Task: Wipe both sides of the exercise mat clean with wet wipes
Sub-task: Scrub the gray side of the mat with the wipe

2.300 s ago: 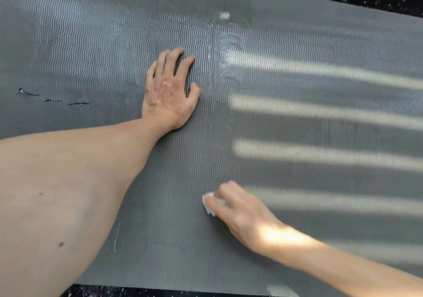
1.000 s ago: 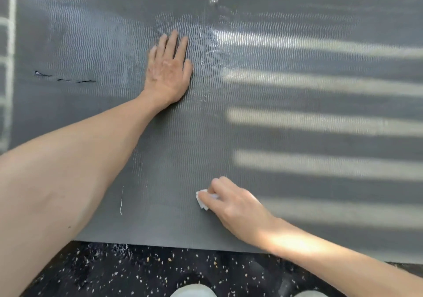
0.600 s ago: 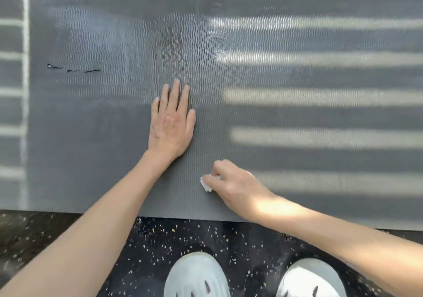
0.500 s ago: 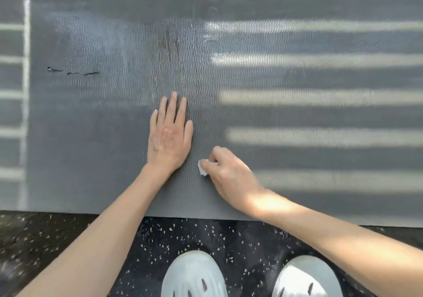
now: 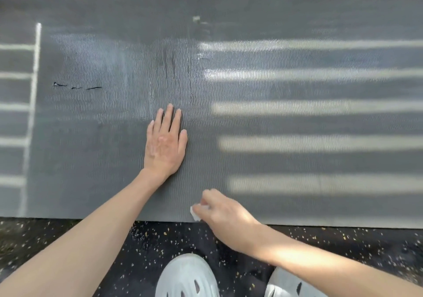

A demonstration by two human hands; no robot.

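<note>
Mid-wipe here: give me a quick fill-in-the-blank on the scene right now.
The left hand lies ____ on the mat, fingers straight.
The right hand pinches the wet wipe at the mat's ____ edge.
____ pale shoes stand on the speckled floor.
Missing: flat; near; two.

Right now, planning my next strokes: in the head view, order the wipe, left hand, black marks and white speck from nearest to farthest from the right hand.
1. Wipe, in the right hand by the near edge of the mat.
2. Left hand, flat on the mat, farther in and left.
3. Black marks, far left, and white speck, by the far edge: too close to call.
</note>
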